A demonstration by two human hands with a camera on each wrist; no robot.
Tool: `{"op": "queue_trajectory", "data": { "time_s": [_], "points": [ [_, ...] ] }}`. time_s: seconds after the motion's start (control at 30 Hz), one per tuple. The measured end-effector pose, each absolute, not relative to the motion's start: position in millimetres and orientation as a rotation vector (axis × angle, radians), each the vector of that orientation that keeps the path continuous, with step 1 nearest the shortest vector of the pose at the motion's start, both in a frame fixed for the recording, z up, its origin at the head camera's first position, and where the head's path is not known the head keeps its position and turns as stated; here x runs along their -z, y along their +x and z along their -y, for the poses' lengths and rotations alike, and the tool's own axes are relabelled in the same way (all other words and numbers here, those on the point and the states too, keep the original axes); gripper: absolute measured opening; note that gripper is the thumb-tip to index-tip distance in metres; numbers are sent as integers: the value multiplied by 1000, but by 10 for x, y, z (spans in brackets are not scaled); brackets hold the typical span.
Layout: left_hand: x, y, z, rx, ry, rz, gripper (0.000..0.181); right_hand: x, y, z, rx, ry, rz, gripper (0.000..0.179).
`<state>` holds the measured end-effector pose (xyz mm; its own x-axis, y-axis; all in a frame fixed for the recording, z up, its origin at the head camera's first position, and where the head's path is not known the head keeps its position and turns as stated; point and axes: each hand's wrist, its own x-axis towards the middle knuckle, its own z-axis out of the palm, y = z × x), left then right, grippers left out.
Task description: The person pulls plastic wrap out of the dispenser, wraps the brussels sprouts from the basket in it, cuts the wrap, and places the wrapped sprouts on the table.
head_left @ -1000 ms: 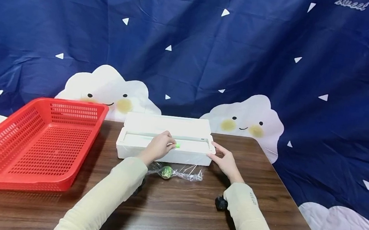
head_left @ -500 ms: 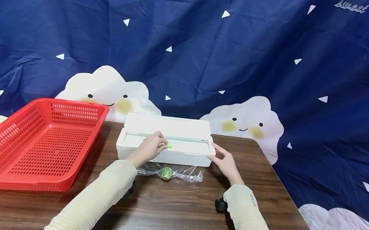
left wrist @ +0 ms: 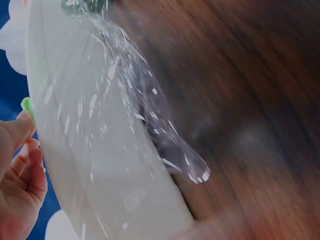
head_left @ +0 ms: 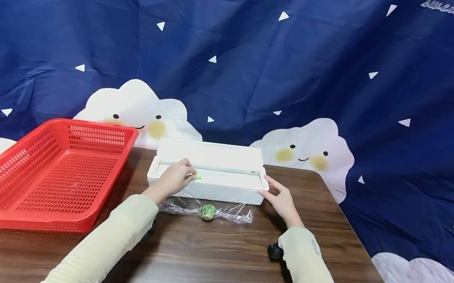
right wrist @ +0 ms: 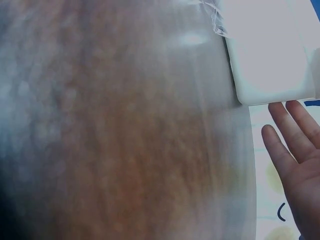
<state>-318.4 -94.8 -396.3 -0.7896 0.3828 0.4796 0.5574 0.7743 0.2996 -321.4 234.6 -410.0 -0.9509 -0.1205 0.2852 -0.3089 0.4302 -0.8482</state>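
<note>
A long white cling film dispenser [head_left: 208, 191] stands on the wooden table with its lid raised at the back. My left hand [head_left: 174, 177] pinches a small bright green slider [head_left: 198, 176] at the dispenser's front edge; the left wrist view shows thumb and finger on it. Clear cling film [left wrist: 100, 100] drapes down the dispenser's front onto the table. A round green item [head_left: 207, 211] lies against the bunched film in front. My right hand [head_left: 282, 203] steadies the dispenser's right end, its fingers [right wrist: 287, 130] extended with tips right at the end wall.
A large red plastic basket [head_left: 115, 180] with slotted walls sits on the left of the table [head_left: 205, 260]. Behind the table hangs a blue cloth [head_left: 236, 58] with white clouds. The table's right edge runs beyond my right forearm.
My left hand has slid leftward along the dispenser, taking the green slider with it. More of the film in front now shows. My right hand stays at the right end.
</note>
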Motion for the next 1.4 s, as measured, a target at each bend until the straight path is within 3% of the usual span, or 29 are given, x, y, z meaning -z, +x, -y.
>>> {"op": "queue_trajectory", "data": {
  "time_s": [0.47,1.0,1.4],
  "points": [
    [4085,-3119,1211,536,-607,2459,6,4403,-3460,-2546,-1527,326,2522,57],
    [4107,-2963,1353,597,-325,2491,7,4126,-3226,-2351,-1558,377,2493,51],
    [4182,-2968,1499,625,-434,2304,8,4251,-3364,-2427,-1588,387,2481,53]
  ]
}}
